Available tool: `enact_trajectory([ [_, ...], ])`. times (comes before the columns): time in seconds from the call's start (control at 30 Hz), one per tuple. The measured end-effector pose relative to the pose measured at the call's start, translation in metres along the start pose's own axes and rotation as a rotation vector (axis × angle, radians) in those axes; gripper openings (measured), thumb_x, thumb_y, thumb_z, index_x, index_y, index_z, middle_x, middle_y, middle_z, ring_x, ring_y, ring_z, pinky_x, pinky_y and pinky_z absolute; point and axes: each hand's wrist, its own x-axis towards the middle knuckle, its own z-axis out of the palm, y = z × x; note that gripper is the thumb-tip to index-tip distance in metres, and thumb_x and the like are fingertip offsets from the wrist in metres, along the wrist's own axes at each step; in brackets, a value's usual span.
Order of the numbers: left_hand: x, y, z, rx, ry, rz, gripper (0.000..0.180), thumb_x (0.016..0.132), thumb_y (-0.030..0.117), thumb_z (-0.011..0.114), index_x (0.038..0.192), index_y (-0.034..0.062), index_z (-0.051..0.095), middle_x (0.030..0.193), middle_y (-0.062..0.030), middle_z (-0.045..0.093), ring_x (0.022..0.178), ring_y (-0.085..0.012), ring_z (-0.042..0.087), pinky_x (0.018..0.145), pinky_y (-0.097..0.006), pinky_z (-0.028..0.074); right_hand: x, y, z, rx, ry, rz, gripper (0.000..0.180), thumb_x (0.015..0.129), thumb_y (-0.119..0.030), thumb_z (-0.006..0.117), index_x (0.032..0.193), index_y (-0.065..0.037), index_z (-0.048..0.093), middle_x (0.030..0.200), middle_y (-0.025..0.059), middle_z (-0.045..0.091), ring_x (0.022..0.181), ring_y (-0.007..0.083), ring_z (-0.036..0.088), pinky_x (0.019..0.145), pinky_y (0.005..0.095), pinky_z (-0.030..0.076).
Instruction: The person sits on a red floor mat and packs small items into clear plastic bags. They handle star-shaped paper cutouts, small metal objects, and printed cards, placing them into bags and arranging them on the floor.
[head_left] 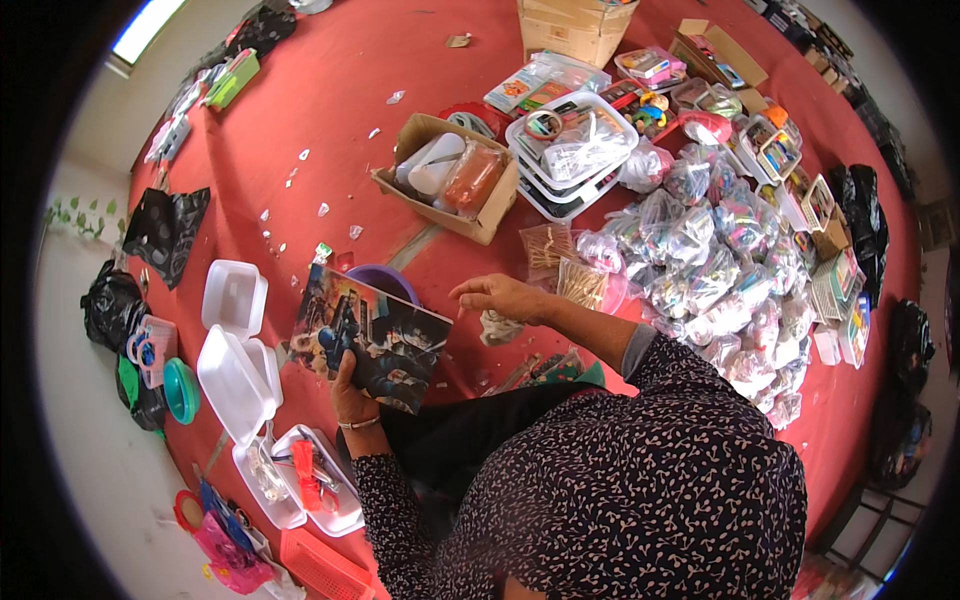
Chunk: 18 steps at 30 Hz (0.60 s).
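Note:
My left hand (352, 397) grips the lower edge of a thin, flat booklet (385, 335) printed with a dark, colourful picture. Its thumb lies on top, and the other fingers are hidden underneath. To the right of the booklet, my right hand (500, 298) hangs apart from it, fingers stretched to the left and slightly bent, with nothing visible in them. A purple basin (388, 280) is partly covered by the booklet's far edge. Below my right hand lies a small pale bundle (497, 328), partly hidden by the hand.
On the red floor, a cardboard box (470, 218) holds wrapped packs. A large heap of filled plastic bags (700, 250) spreads to the right, beside white trays (570, 195). White containers (235, 385) stand left, one holding red string (305, 470). Bundles of sticks (582, 284) lie beyond my right forearm.

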Motion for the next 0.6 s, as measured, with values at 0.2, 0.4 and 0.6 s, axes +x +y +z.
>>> enact_trajectory([
  [0.2, -0.001, -0.002, 0.017, 0.058, 0.062, 0.088, 0.025, 0.081, 0.01, 0.056, 0.105, 0.0029, 0.054, 0.091, -0.0068, 0.06, 0.08, -0.0205, 0.059, 0.072, -0.034, 0.05, 0.01, 0.004, 0.004, 0.016, -0.348, 0.157, 0.042, 0.083, -0.031, 0.054, 0.108, 0.002, 0.054, 0.095, 0.0024, 0.058, 0.086, 0.0079, 0.05, 0.075, 0.0232, 0.04],
  [0.4, 0.007, -0.007, 0.008, 0.111, -0.009, 0.128, 0.034, 0.08, 0.008, 0.057, 0.113, 0.0048, 0.048, 0.099, -0.0082, 0.059, 0.085, -0.0211, 0.059, 0.075, -0.035, 0.05, 0.015, 0.004, 0.005, 0.107, -0.319, 0.145, 0.038, 0.083, -0.028, 0.055, 0.106, 0.002, 0.056, 0.088, -0.0009, 0.057, 0.079, 0.0064, 0.05, 0.074, 0.0225, 0.041],
  [0.6, 0.008, -0.002, 0.039, 0.138, 0.032, -0.002, 0.031, 0.082, 0.008, 0.053, 0.112, 0.0051, 0.047, 0.097, -0.0055, 0.058, 0.081, -0.0193, 0.06, 0.065, -0.032, 0.052, 0.022, 0.0, 0.017, -0.039, -0.324, 0.403, 0.03, 0.082, -0.023, 0.055, 0.099, 0.001, 0.059, 0.084, 0.0001, 0.058, 0.073, 0.0073, 0.052, 0.066, 0.0232, 0.044],
])
